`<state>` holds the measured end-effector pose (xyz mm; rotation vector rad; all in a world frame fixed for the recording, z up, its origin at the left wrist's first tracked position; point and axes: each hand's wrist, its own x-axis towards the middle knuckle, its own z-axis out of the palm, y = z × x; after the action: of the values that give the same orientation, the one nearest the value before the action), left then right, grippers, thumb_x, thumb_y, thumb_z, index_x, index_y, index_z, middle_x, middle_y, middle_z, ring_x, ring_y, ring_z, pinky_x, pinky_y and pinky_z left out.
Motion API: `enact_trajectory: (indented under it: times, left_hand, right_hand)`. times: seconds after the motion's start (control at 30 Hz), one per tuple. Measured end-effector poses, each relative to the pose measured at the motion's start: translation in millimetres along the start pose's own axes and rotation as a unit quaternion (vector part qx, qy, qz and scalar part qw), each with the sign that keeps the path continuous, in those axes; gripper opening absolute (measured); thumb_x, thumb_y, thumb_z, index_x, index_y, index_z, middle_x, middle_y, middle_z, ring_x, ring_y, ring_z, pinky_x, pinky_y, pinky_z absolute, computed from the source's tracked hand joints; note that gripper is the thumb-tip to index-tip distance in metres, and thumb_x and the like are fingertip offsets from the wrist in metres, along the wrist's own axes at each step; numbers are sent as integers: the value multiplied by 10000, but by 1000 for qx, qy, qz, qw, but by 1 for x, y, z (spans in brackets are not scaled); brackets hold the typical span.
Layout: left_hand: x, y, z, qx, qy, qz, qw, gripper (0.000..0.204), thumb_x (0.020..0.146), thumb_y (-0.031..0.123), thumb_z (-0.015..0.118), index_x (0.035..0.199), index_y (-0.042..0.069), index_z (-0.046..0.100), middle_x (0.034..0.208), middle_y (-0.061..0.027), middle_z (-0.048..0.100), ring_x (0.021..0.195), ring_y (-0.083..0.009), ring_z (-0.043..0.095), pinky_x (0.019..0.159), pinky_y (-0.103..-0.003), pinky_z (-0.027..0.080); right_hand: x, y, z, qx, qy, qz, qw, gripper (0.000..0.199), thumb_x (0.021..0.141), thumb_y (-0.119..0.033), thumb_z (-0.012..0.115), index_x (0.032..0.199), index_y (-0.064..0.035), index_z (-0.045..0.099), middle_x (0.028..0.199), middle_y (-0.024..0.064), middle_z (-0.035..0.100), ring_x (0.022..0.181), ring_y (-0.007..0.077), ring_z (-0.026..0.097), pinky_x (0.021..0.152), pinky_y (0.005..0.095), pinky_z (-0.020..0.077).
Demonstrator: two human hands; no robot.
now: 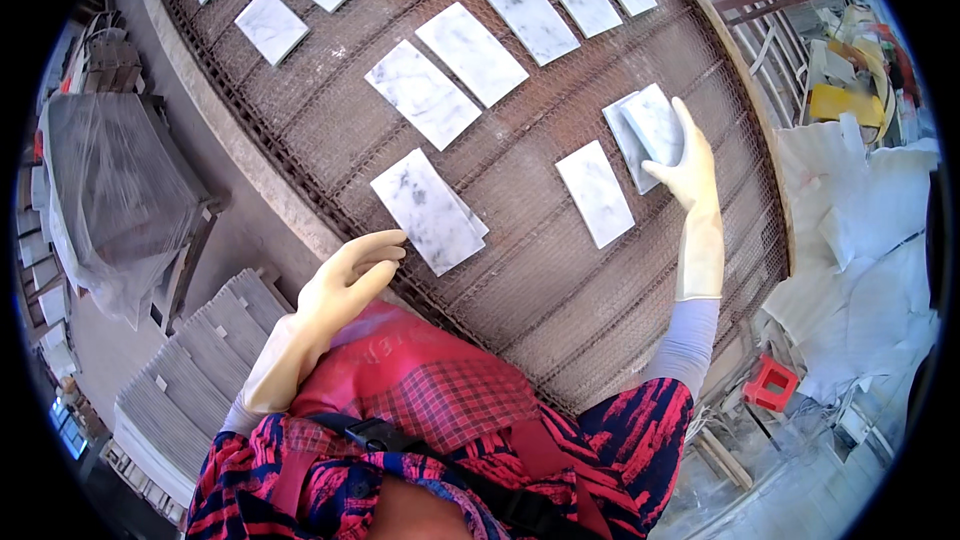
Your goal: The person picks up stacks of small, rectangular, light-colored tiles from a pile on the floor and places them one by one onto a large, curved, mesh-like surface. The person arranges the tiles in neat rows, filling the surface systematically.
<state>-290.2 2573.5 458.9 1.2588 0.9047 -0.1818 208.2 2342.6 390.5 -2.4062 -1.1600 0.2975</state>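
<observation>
**Kid:** What is your right hand (690, 165) doing way out there?

**Me:** It has a white marble tile (657, 122) in its grip. My glove fingers are closed on the edge near me, and the tile tips up a bit. It sits partly on top of another tile (625, 140) that lies flat, at the far right of the wire mesh belt (520, 270).

**Kid:** Why hold it by the edge?

**Me:** I think that keeps my fingers from getting stuck under it.

**Kid:** And your left hand (345, 280)?

**Me:** It holds nothing. The fingers are loose and a little bent, just beside the corner of the closest tile (425, 210), not touching it as far as I can tell.

**Kid:** Why do the tiles lie apart from each other?

**Me:** My guess is so each one has its own spot. They lie flat in rows with gaps between.

**Kid:** What's on your left?

**Me:** A pile wrapped in clear plastic (110, 190), and a stack of grey slabs (200, 370) down low.
</observation>
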Motion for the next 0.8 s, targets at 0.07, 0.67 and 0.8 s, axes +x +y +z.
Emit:
enact_trajectory:
  times: [0.07, 0.67, 0.8]
  left_hand:
    - [2, 5, 1, 1, 4, 8, 1000, 467, 1097, 180, 625, 1544, 62, 558, 1435, -138, 672, 1355, -217, 616, 1171, -375, 468]
    - [18, 16, 22, 4, 61, 8, 998, 472, 1084, 60, 596, 1543, -15, 518, 1466, -184, 645, 1387, -263, 612, 1199, -400, 467]
    - [17, 11, 22, -12, 62, 14, 998, 480, 1078, 43, 605, 1544, -18, 511, 1483, -178, 635, 1387, -263, 612, 1200, -400, 467]
  right_hand:
    - [10, 9, -6, -28, 24, 18, 999, 1178, 588, -132, 1009, 1622, -120, 447, 1477, 215, 640, 1381, 388, 606, 1182, 442, 484]
    - [100, 98, -31, -187, 66, 103, 975, 1082, 665, -254, 1009, 1604, -154, 481, 1543, 158, 608, 1397, 327, 606, 1179, 408, 478]
    - [108, 119, -39, -174, 83, 60, 979, 946, 743, -165, 966, 1578, -140, 520, 1520, 152, 633, 1378, 322, 626, 1175, 406, 483]
